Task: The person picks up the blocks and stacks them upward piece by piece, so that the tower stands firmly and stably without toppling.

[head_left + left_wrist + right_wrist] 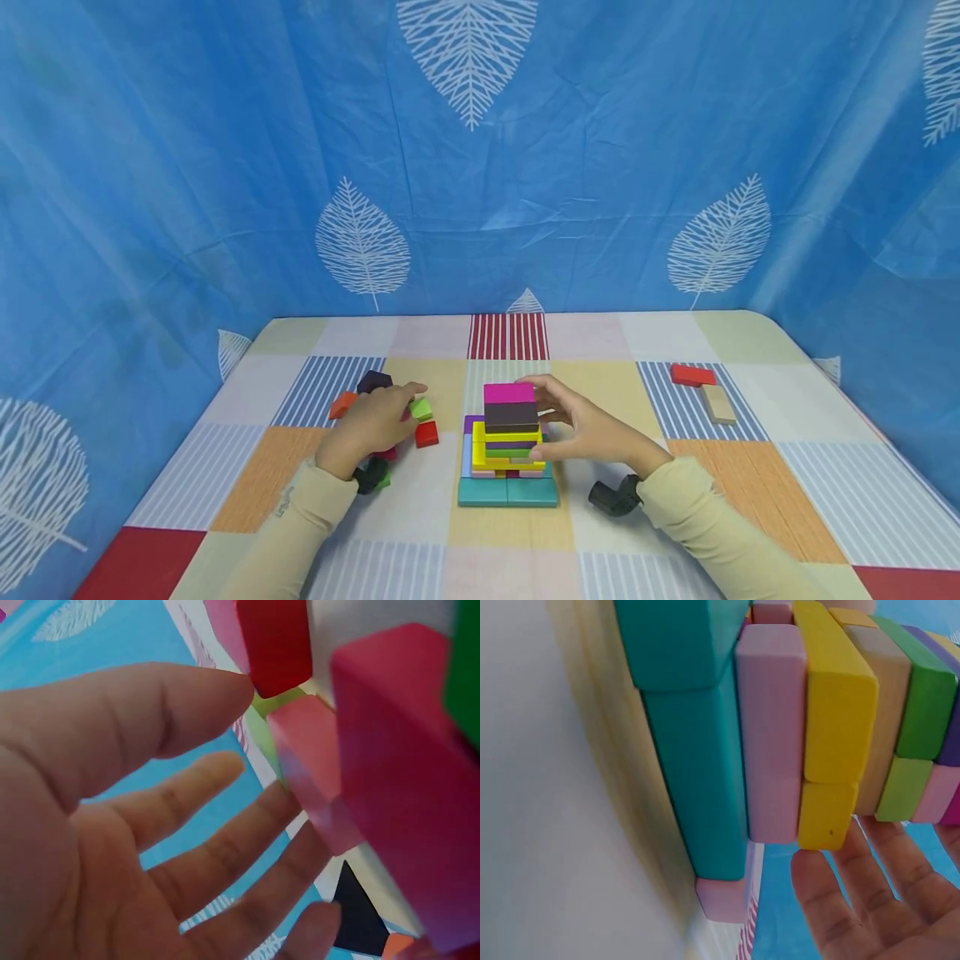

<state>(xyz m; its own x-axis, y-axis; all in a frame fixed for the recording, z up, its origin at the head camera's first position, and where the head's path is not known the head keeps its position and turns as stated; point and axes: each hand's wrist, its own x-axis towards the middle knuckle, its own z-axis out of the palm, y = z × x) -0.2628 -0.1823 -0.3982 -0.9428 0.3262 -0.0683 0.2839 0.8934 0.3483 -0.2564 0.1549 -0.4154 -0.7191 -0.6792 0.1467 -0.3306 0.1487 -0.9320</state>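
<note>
The left wrist view cuts off what seems a green block [465, 682].

1. Patchwork-covered table [615, 577] in front of me, fills most of the lower half of the frame; plain and striped squares, dark red ones at lower left and lower right.
2. Lower centre: block tower [512, 447], upright; two teal blocks [483, 493] side by side at its near base.
3. Left of centre, loose cluster: black block [375, 382], orange block [342, 405], lime block [421, 408], red block [427, 434]. Green piece [385, 482] mostly hidden; total unclear.
4. Right of frame: second red block [693, 375], wooden block [718, 405] just beside it, both flat.
</note>
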